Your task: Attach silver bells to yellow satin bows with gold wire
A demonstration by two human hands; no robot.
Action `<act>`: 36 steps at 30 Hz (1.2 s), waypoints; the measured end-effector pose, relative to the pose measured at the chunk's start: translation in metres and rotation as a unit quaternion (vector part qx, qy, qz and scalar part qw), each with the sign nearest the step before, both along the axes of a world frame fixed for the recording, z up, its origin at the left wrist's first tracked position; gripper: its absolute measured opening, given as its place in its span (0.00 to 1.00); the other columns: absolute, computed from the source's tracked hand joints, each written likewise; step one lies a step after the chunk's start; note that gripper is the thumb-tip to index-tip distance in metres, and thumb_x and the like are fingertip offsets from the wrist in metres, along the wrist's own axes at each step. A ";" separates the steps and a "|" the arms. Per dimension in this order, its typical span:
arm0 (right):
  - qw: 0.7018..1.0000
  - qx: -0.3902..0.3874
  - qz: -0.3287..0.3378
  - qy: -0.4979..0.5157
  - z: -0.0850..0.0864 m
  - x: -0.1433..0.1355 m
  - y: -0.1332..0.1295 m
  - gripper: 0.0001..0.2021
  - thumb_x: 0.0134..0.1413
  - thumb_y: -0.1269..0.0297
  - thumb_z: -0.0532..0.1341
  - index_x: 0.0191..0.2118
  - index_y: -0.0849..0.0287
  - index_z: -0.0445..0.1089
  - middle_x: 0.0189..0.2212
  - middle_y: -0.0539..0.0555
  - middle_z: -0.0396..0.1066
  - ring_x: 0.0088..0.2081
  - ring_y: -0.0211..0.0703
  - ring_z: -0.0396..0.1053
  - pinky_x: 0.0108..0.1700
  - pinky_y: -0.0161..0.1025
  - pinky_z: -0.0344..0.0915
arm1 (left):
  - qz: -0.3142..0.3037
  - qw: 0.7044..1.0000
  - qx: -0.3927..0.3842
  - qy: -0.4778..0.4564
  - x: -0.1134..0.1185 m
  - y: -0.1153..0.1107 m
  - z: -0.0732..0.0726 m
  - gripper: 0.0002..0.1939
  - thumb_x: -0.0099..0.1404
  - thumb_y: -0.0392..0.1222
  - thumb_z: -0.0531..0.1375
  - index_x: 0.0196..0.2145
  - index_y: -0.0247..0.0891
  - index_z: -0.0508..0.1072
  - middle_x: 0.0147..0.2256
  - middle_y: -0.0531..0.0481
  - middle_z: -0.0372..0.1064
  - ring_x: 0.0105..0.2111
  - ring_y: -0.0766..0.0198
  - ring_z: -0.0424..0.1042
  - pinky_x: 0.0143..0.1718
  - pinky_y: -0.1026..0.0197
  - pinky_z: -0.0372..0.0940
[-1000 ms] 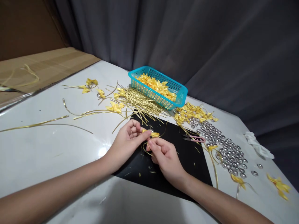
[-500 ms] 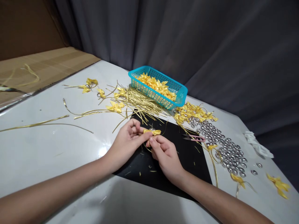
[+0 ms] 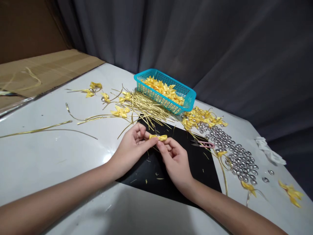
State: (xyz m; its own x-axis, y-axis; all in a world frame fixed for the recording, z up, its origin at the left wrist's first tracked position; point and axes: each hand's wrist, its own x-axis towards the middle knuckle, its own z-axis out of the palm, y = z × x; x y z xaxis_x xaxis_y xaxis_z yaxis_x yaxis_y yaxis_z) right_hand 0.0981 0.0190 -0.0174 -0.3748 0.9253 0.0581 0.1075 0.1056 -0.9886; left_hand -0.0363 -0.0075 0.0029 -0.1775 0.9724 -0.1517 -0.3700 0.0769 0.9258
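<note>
Over a black mat [image 3: 195, 173], my left hand [image 3: 133, 147] pinches the left side of a small yellow ribbon bow [image 3: 161, 138]. My right hand [image 3: 177, 160] grips the same bow from the right, thumb and fingertips closed at its middle. A shiny silver bead or bell shows partly at the bow's centre, and a thin gold cord runs behind it; the fingers hide the rest. Small gold clippings lie on the mat below the hands. Pink-handled thread snips [image 3: 202, 144] rest at the mat's right edge.
Behind the mat lies a heap of gold cords [image 3: 149, 106] beside a teal basket [image 3: 190, 104] of yellow bows. Silver pieces [image 3: 241, 160] are spread at right, near a pile of corded bows [image 3: 202, 117]. Cardboard [image 3: 49, 68] stands at far left, a grey curtain [image 3: 220, 49] behind.
The right fingertips have risen slightly to the bow's middle. The bow has shifted a little left and tilted, so less of the silver piece shows. Both hands still grip it.
</note>
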 end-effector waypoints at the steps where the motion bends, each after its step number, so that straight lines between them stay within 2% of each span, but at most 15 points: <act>1: 1.000 -0.003 -0.011 0.001 -0.001 0.001 0.001 0.12 0.52 0.57 0.59 0.29 0.60 0.60 0.21 0.46 0.57 0.20 0.28 0.50 0.21 0.27 0.48 | -0.001 1.000 -0.001 0.000 0.000 0.000 0.000 0.16 0.54 0.32 0.63 0.25 0.38 0.55 0.22 0.62 0.62 0.25 0.77 0.63 0.29 0.73 0.60; 4: 0.999 0.016 -0.036 -0.001 0.002 0.005 0.005 0.13 0.50 0.59 0.62 0.37 0.58 0.59 0.24 0.45 0.58 0.19 0.26 0.49 0.19 0.27 0.47 | -0.007 1.000 -0.006 0.002 0.000 0.001 0.002 0.17 0.54 0.31 0.63 0.24 0.38 0.54 0.21 0.63 0.62 0.24 0.77 0.63 0.28 0.73 0.59; 7: 0.998 0.066 0.003 -0.001 0.013 0.011 0.013 0.11 0.54 0.60 0.59 0.41 0.58 0.63 0.29 0.48 0.62 0.20 0.27 0.52 0.22 0.29 0.51 | -0.025 0.999 -0.019 0.009 0.000 0.001 0.001 0.18 0.54 0.31 0.63 0.24 0.38 0.52 0.20 0.63 0.63 0.23 0.77 0.62 0.26 0.73 0.58; 9: 0.995 0.082 0.052 -0.023 0.021 0.014 0.020 0.09 0.56 0.59 0.56 0.37 0.60 0.68 0.31 0.51 0.65 0.22 0.28 0.54 0.23 0.30 0.53 | -0.039 0.999 -0.020 0.014 0.001 0.002 -0.001 0.19 0.54 0.32 0.63 0.24 0.39 0.51 0.20 0.62 0.64 0.22 0.77 0.61 0.24 0.73 0.56; 12: 0.990 0.083 0.085 -0.072 0.029 0.014 0.028 0.11 0.53 0.59 0.60 0.28 0.62 0.70 0.29 0.52 0.66 0.24 0.31 0.57 0.24 0.31 0.53 | -0.054 0.998 -0.003 0.021 0.002 0.002 -0.005 0.19 0.55 0.33 0.63 0.24 0.39 0.51 0.20 0.63 0.63 0.22 0.77 0.62 0.24 0.73 0.56; 17: 0.989 0.059 0.119 -0.073 0.030 0.011 0.030 0.10 0.54 0.60 0.59 0.28 0.62 0.66 0.27 0.50 0.62 0.27 0.33 0.58 0.29 0.31 0.57 | -0.070 0.997 0.010 0.035 0.001 0.001 -0.011 0.20 0.56 0.35 0.62 0.25 0.39 0.50 0.22 0.62 0.62 0.23 0.76 0.61 0.25 0.72 0.56; 22: 0.994 0.060 0.087 -0.027 0.030 0.010 0.026 0.08 0.56 0.62 0.57 0.30 0.61 0.62 0.28 0.49 0.60 0.31 0.33 0.58 0.34 0.31 0.58 | -0.082 0.994 0.025 0.071 0.002 -0.002 -0.011 0.20 0.56 0.35 0.62 0.25 0.40 0.49 0.23 0.61 0.62 0.23 0.76 0.60 0.24 0.71 0.55; 25: 0.997 0.062 0.043 0.017 0.038 0.012 0.026 0.08 0.56 0.63 0.58 0.29 0.60 0.63 0.28 0.49 0.60 0.32 0.33 0.59 0.37 0.30 0.59 | -0.089 0.991 0.031 0.095 0.003 -0.003 -0.012 0.19 0.56 0.34 0.61 0.25 0.40 0.49 0.23 0.61 0.61 0.24 0.75 0.60 0.27 0.69 0.57; 27: 0.998 0.030 0.024 0.054 0.048 0.013 0.025 0.07 0.55 0.63 0.59 0.29 0.60 0.64 0.29 0.50 0.61 0.33 0.33 0.61 0.37 0.29 0.61 | -0.092 0.990 0.031 0.102 0.004 -0.003 -0.013 0.19 0.57 0.34 0.61 0.25 0.40 0.49 0.24 0.60 0.62 0.24 0.74 0.61 0.28 0.68 0.58; 30: 0.990 -0.090 0.013 0.105 0.067 0.016 0.022 0.05 0.52 0.65 0.61 0.29 0.61 0.66 0.30 0.50 0.62 0.32 0.31 0.64 0.34 0.27 0.65 | -0.088 0.990 0.032 0.108 0.003 -0.002 -0.014 0.19 0.57 0.36 0.60 0.25 0.40 0.48 0.25 0.59 0.62 0.24 0.74 0.60 0.28 0.67 0.58; 34: 0.956 -0.263 -0.036 0.125 0.087 0.022 0.019 0.04 0.49 0.69 0.63 0.28 0.63 0.69 0.29 0.51 0.64 0.30 0.31 0.66 0.34 0.26 0.71 | -0.086 0.988 0.041 0.118 0.003 -0.001 -0.016 0.19 0.57 0.36 0.60 0.25 0.41 0.49 0.25 0.59 0.61 0.25 0.73 0.61 0.29 0.66 0.58; 36: 0.938 -0.316 -0.061 0.128 0.092 0.027 0.020 0.03 0.47 0.71 0.63 0.28 0.64 0.69 0.28 0.53 0.65 0.29 0.31 0.67 0.34 0.26 0.73 | -0.086 0.988 0.042 0.123 0.003 -0.001 -0.017 0.19 0.57 0.36 0.60 0.25 0.41 0.49 0.25 0.59 0.62 0.25 0.73 0.62 0.29 0.66 0.58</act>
